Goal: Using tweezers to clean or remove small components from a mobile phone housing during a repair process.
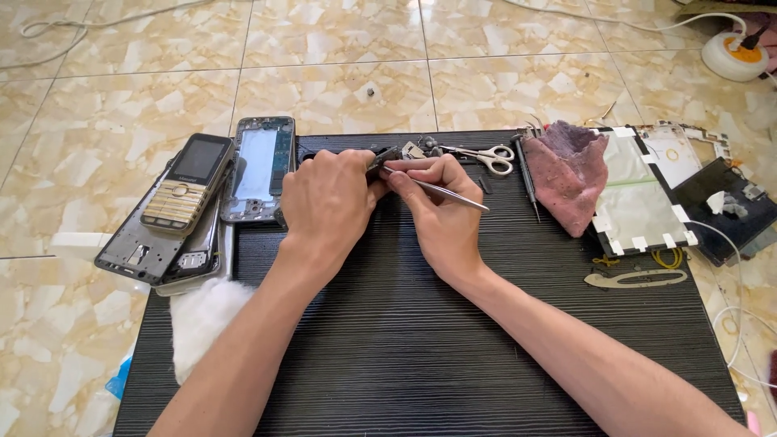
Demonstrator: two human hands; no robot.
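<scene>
We see our left hand [328, 198] curled shut around a small dark part [382, 160] near the far edge of the black bench [421, 340], which sits low over a marble tile floor [340, 81]; most of the part is hidden under the fingers. Our right hand [441, 214] is closed in a pinch on metal tweezers [441, 191], whose tips meet the part just beside the left thumb. Both hands touch each other over the bench.

Behind the hands lie some small metal bits [421, 148] and scissors [490, 158]. To the right a pink cloth [566, 174] lies partly over a tablet back [643, 198] edged with white tape tabs, and a dark panel [720, 210] sits beyond it. To the left a keypad phone [184, 184] rests on a stack of phone frames [154, 251], with another open phone frame [261, 168] beside it. A wad of cotton [202, 320] lies at the bench's left edge. We see no containers holding anything here.
</scene>
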